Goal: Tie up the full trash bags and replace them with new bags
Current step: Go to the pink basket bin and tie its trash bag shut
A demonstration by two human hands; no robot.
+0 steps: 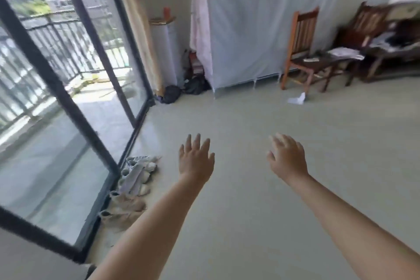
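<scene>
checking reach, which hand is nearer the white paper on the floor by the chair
Right. The right hand is below and slightly left of the white paper; the left hand is farther left.

Likely a home living room — wooden chair [302,50], balcony door [68,70], shoes [134,179] on floor.

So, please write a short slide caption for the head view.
Both hands, left hand and right hand, reach out open and empty over the floor toward dark bags.
</scene>
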